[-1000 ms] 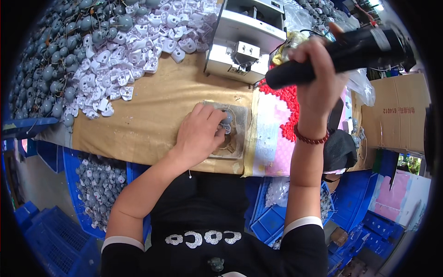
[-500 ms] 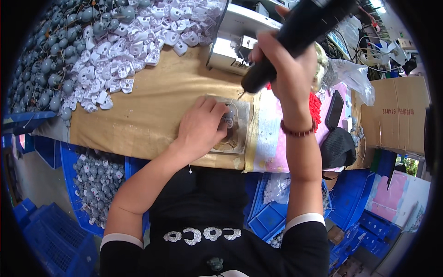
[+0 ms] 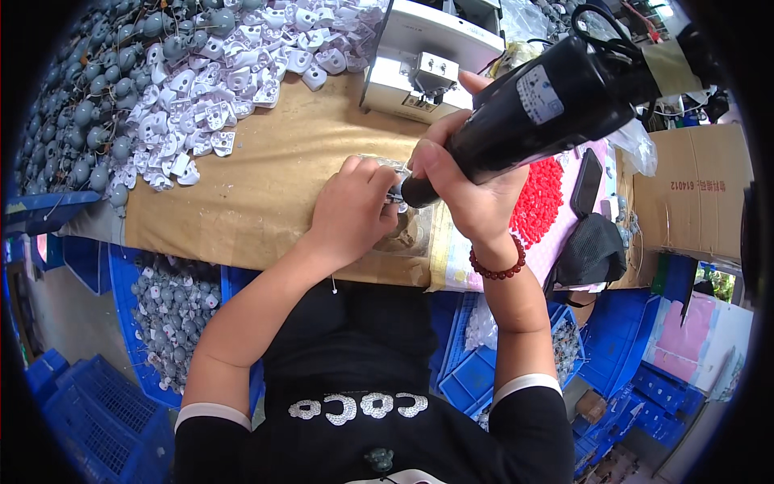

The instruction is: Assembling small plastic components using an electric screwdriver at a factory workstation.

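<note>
1. Workbench under a brown cover (image 3: 266, 194);
2. at its far left, heaped grey round parts (image 3: 89, 105); beside them, white plastic pieces (image 3: 242, 73);
3. at the back, a metal-cased machine (image 3: 439, 44);
4. near the front edge, a square plate (image 3: 415, 244);
5. rightward, a pink sheet (image 3: 540, 256) bearing red bits (image 3: 538, 206).

Above and right of the right hand (image 3: 472, 181), the black tool (image 3: 592, 93) bears a white label (image 3: 539, 94), its print too small to read. Farther right, a brown box (image 3: 685, 222) carries reddish characters and digits (image 3: 698, 186). Below the left hand (image 3: 351, 211), large pale letters (image 3: 347, 410) cross the black shirt (image 3: 339, 448).
</note>
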Available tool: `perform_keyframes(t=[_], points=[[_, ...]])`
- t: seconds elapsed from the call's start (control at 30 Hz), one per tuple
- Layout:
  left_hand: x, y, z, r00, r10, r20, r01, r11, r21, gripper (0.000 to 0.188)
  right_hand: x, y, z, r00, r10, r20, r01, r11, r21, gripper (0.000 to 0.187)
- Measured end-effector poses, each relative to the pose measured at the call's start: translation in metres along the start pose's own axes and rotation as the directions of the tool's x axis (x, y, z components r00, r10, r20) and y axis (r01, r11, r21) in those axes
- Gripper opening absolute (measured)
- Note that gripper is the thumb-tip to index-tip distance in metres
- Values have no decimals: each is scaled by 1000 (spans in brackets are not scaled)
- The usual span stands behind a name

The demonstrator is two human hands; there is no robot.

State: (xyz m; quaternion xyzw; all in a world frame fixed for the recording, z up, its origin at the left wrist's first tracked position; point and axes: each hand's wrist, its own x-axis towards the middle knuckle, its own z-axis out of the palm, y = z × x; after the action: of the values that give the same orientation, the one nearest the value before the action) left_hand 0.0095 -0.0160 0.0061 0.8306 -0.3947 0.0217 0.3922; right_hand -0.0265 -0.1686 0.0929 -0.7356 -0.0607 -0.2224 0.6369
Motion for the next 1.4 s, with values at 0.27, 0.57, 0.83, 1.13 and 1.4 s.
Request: perform_keyframes(t=[0.27, 0.57, 0.83, 1.13, 1.4], points=[[3, -2, -5, 999, 46, 10, -45, 997, -58, 35, -13, 10, 1, 985, -116, 131, 119, 993, -15, 67], [3, 0, -10, 997, 32, 66, -30, 999, -32, 34, -24, 21, 3, 983, -130, 133, 121, 990, 73, 63], [3, -2, -9, 998, 24, 65, -19, 997, -69, 33, -21, 18, 3, 995, -61, 85, 53, 994, 98, 64], [-2, 3, -7, 990, -115, 87, 118, 993, -21, 37, 12, 12, -22, 936, 211, -281, -158, 967, 199, 49], [-15, -2, -3, 999, 47, 13, -45, 995, -87, 33, -25, 89, -79, 825, 376, -422, -349, 926, 143, 55]])
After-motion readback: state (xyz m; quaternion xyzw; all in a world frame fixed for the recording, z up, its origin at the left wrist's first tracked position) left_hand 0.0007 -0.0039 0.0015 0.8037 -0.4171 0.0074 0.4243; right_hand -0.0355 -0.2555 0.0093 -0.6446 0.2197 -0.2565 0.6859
